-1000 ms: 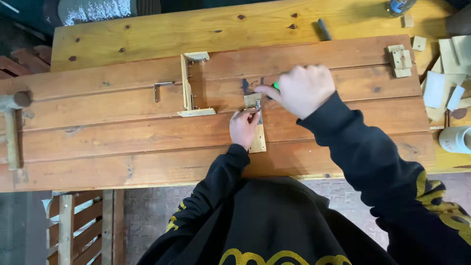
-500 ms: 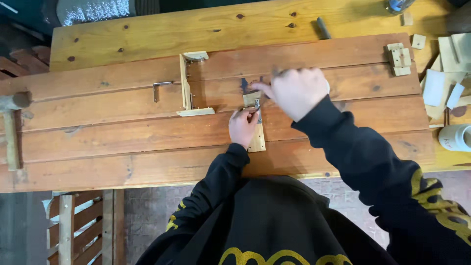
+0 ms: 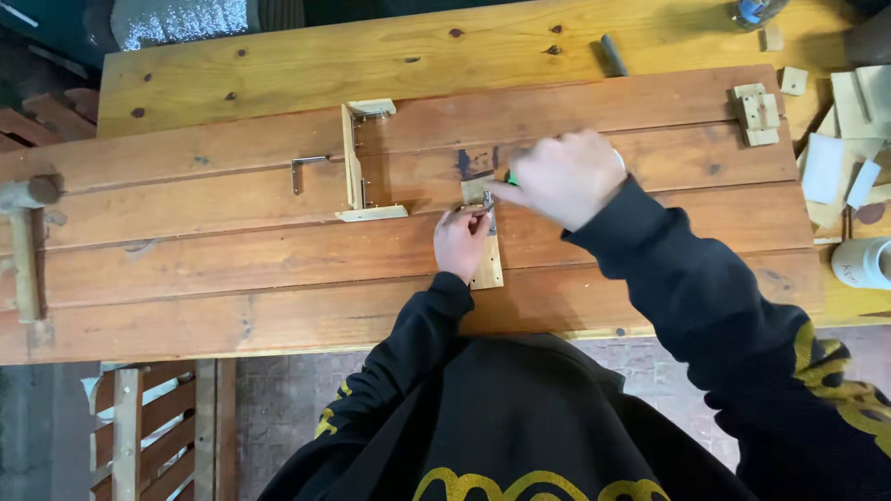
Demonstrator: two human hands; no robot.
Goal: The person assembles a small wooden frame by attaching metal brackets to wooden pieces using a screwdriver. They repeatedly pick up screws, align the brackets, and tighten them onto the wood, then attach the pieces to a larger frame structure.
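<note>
My left hand [image 3: 461,243] presses on a small pale wooden strip [image 3: 486,263] lying upright across the brown planks [image 3: 186,250], fingertips pinching a small metal piece at its top. My right hand [image 3: 560,176] is closed around a green-handled tool [image 3: 510,177], of which only a sliver shows, its tip at that same metal piece. Both arms wear black sleeves with yellow print.
A pale wooden bracket assembly [image 3: 357,162] and a metal angle [image 3: 304,170] lie left of the hands. A hammer [image 3: 26,241] rests at the far left. Small wood blocks [image 3: 755,113], offcuts, white pieces [image 3: 821,169] and a white cup [image 3: 863,263] crowd the right side.
My right hand has shifted slightly left and down toward the top of the strip. The left hand has stayed in place.
</note>
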